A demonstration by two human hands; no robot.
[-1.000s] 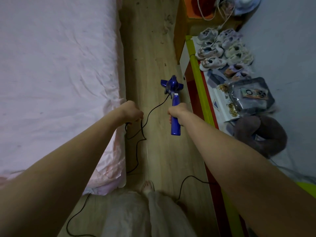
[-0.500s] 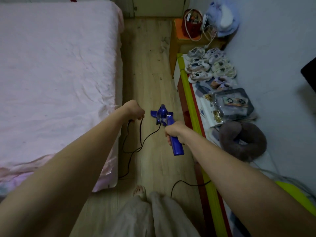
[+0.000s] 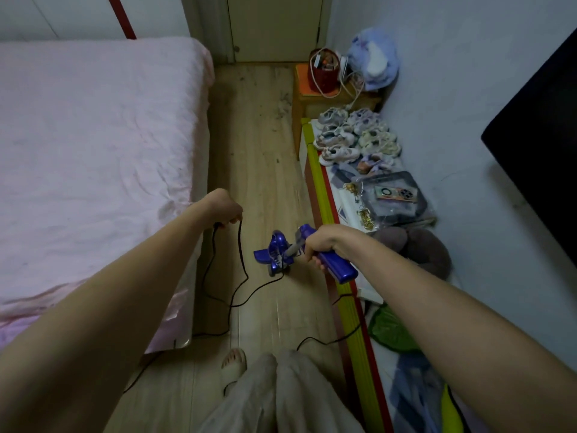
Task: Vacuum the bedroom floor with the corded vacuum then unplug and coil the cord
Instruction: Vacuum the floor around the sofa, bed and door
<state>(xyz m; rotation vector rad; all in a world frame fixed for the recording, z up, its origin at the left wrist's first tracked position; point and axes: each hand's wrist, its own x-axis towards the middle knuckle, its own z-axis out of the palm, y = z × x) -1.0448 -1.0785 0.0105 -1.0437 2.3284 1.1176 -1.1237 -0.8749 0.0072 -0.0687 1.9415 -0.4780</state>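
A blue corded vacuum stands on the wooden floor in the aisle between the bed and a low shelf. My right hand is shut on its blue handle, which points back toward me. My left hand is closed on a loop of the black cord, held up beside the bed's edge. From there the cord hangs down, curls over the floor near the vacuum's base and trails back past my feet. Dust and debris lie on the floor farther ahead.
A pink-sheeted bed fills the left. On the right runs a low shelf with a yellow-green edge carrying several shoes, a tray and a grey neck pillow. A wooden nightstand with a red bag stands near the closed door.
The vacuum head has been pulled back toward me along the aisle. My view has lifted, bringing the door and nightstand into sight. Both hands keep their grips.
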